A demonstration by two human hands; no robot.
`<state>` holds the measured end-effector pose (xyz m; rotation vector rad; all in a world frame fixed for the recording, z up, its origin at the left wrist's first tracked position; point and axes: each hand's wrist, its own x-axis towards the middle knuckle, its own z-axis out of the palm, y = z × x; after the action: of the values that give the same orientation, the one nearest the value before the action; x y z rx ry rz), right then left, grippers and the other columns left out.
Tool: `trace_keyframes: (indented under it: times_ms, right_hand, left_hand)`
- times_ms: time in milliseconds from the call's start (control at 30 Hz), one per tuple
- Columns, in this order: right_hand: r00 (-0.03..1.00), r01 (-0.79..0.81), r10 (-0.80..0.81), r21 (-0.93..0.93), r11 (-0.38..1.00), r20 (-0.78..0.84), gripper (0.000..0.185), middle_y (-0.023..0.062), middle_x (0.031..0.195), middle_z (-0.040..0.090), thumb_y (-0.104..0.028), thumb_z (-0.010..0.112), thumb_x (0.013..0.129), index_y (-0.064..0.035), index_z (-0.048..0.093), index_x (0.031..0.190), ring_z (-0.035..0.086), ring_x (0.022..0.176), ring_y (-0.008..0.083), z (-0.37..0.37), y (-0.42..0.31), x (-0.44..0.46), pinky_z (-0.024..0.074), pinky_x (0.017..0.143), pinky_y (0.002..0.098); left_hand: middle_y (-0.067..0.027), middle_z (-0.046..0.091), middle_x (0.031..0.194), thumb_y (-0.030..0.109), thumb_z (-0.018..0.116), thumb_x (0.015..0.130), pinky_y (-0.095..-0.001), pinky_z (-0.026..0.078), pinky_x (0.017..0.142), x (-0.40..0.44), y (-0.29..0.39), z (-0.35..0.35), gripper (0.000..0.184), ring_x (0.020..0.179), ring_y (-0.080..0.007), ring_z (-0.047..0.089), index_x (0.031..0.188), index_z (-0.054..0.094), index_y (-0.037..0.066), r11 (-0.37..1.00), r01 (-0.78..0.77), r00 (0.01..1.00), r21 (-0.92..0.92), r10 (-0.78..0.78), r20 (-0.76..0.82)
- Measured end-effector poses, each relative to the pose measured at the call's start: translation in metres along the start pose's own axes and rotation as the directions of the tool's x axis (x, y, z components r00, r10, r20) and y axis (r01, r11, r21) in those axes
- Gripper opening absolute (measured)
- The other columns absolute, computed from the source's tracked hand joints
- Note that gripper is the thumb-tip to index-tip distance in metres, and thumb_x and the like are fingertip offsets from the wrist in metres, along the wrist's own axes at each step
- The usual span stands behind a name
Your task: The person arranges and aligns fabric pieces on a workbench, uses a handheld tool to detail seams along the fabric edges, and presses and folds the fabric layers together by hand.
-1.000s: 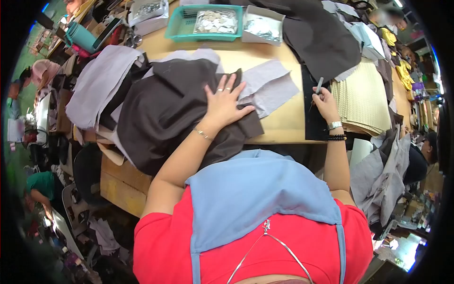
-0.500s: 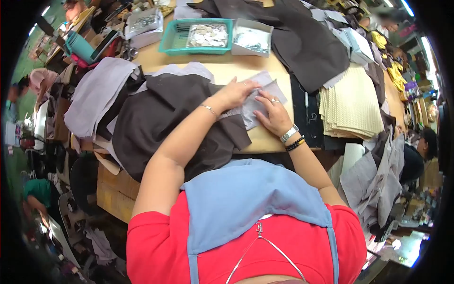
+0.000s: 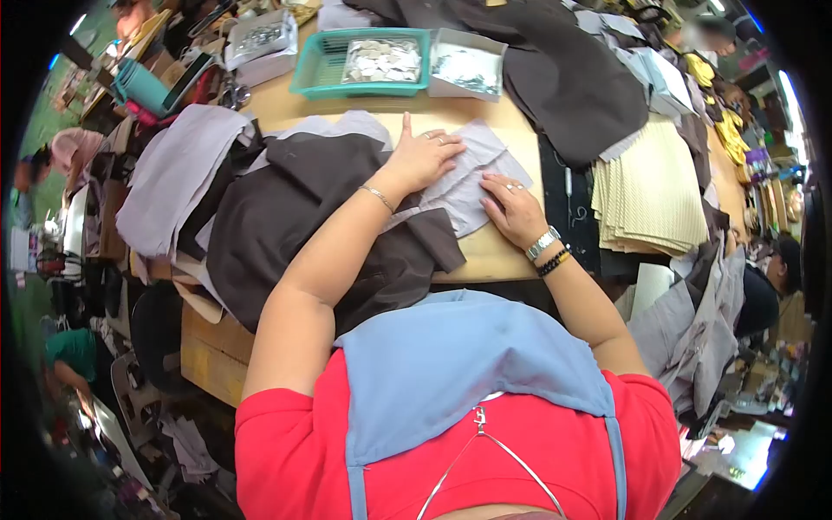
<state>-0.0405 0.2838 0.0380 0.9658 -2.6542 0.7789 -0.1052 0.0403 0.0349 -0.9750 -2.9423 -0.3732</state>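
A pale grey-lilac piece of cloth (image 3: 482,149) lies spread and creased on the tabletop in front of me. On its left part rests my left hand (image 3: 425,159), palm down, thumb spread away from the fingers. My right hand (image 3: 514,210) lies on its right edge with the fingers stretched out, open and holding nothing. Dark brown leather-like material (image 3: 303,199) is heaped under and beside my left forearm, and a flap of it reaches below the cloth.
Behind the cloth stand a teal plastic basket (image 3: 316,85) with a bag of small pale pieces and a white box (image 3: 468,91). Cream textured sheets (image 3: 650,191) are stacked at right. Folded lilac cloth (image 3: 178,178) lies left. Several people sit around the room's edges.
My hands have moved apart. The fingers, bunched together at the cloth before, now lie on it, and its raised, folded part has been flattened out.
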Motion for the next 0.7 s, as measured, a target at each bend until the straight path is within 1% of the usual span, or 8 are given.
trace_keyframes:
  times_ms: [67, 100, 133, 167, 267, 367, 533, 700]
  right_hand:
    - [1.0, -0.025, 0.025, -0.015, 1.0, -0.004, 0.019, 0.0118, 0.11, 0.068, -0.02, 0.064, 0.09, -0.007, 0.065, 0.104, 0.063, 0.101, 0.0293, 0.0, 0.007, 0.005, 0.0499, 0.088, 0.0391]
    - [0.999, -0.032, 0.032, -0.019, 0.999, -0.005, 0.015, 0.0103, 0.104, 0.07, -0.019, 0.065, 0.089, -0.0079, 0.066, 0.099, 0.065, 0.093, 0.0283, 0.001, 0.011, 0.009, 0.0515, 0.083, 0.0379]
    - [0.995, 0.03, -0.035, -0.053, 0.998, -0.099, 0.012, 0.0072, 0.089, 0.069, -0.019, 0.067, 0.087, -0.0095, 0.065, 0.095, 0.063, 0.08, 0.0267, 0.004, 0.014, 0.013, 0.0505, 0.073, 0.0389]
    - [0.994, 0.04, -0.045, -0.053, 0.998, -0.099, 0.013, 0.0071, 0.087, 0.068, -0.019, 0.068, 0.087, -0.0095, 0.065, 0.095, 0.063, 0.078, 0.0269, 0.005, 0.017, 0.015, 0.05, 0.072, 0.0388]
    - [0.991, 0.072, -0.077, -0.048, 0.996, -0.113, 0.016, 0.0068, 0.081, 0.064, -0.018, 0.069, 0.085, -0.0101, 0.066, 0.099, 0.061, 0.074, 0.0271, 0.009, 0.02, 0.02, 0.0486, 0.07, 0.0384]
    - [0.988, 0.088, -0.099, -0.088, 0.992, -0.119, 0.023, 0.0065, 0.081, 0.062, -0.017, 0.069, 0.085, -0.0122, 0.067, 0.107, 0.059, 0.073, 0.0266, 0.008, 0.019, 0.018, 0.0479, 0.07, 0.038]
    - [0.991, 0.11, -0.121, -0.152, 0.982, -0.065, 0.034, 0.0062, 0.088, 0.062, -0.016, 0.069, 0.084, -0.0163, 0.067, 0.119, 0.058, 0.078, 0.0253, 0.007, 0.018, 0.02, 0.0477, 0.073, 0.038]
    - [0.99, 0.105, -0.116, -0.13, 0.986, -0.077, 0.029, 0.006, 0.09, 0.064, -0.015, 0.069, 0.084, -0.0146, 0.069, 0.113, 0.059, 0.082, 0.0253, 0.006, 0.017, 0.018, 0.0479, 0.076, 0.0377]
  left_hand:
    - [0.0021, 0.054, 0.141, 0.019, 0.058, 0.093, -0.073, 0.01, 0.11, 0.005, 0.001, 0.004, 0.038, 0.13, -0.0198, 0.05, 0.13, 0.059, 0.025, 0.995, -0.085, 0.991, -0.047, 0.08, -0.103]
    - [0.0018, 0.055, 0.14, 0.018, 0.057, 0.093, -0.071, 0.011, 0.111, 0.008, -0.001, 0.013, 0.037, 0.13, -0.0206, 0.051, 0.129, 0.059, 0.024, 0.97, -0.104, 0.991, -0.22, 0.084, -0.1]
    - [0.0015, 0.056, 0.139, 0.016, 0.056, 0.093, -0.0691, 0.012, 0.112, 0.011, -0.004, 0.022, 0.036, 0.129, -0.0213, 0.052, 0.129, 0.06, 0.024, 0.916, -0.115, 0.992, -0.384, 0.085, -0.094]
    - [0.0012, 0.057, 0.138, 0.014, 0.055, 0.094, -0.0671, 0.013, 0.113, 0.012, -0.008, 0.03, 0.035, 0.128, -0.0221, 0.052, 0.128, 0.061, 0.023, 0.836, -0.118, 0.993, -0.536, 0.084, -0.088]
    - [0.0, 0.06, 0.134, 0.015, 0.052, 0.096, -0.0623, 0.015, 0.115, 0.006, -0.01, 0.036, 0.034, 0.127, -0.0233, 0.053, 0.128, 0.061, 0.021, 0.836, -0.077, 0.994, -0.543, 0.022, -0.107]
    - [-0.0014, 0.062, 0.132, 0.022, 0.054, 0.097, -0.0611, 0.013, 0.116, 0.006, -0.003, 0.027, 0.034, 0.128, -0.0222, 0.053, 0.13, 0.06, 0.022, 0.845, 0.05, 0.996, -0.532, -0.081, -0.036]
    - [-0.0035, 0.062, 0.132, 0.037, 0.064, 0.09, -0.0618, 0.01, 0.116, -0.001, 0.002, 0.012, 0.045, 0.129, -0.0219, 0.053, 0.132, 0.059, 0.023, 0.861, 0.049, 0.997, -0.507, -0.07, -0.021]
    - [-0.0038, 0.061, 0.133, 0.041, 0.069, 0.085, -0.0622, 0.009, 0.116, 0.0, 0.002, 0.017, 0.052, 0.13, -0.0228, 0.052, 0.133, 0.059, 0.023, 0.875, 0.024, 0.998, -0.484, -0.05, -0.04]
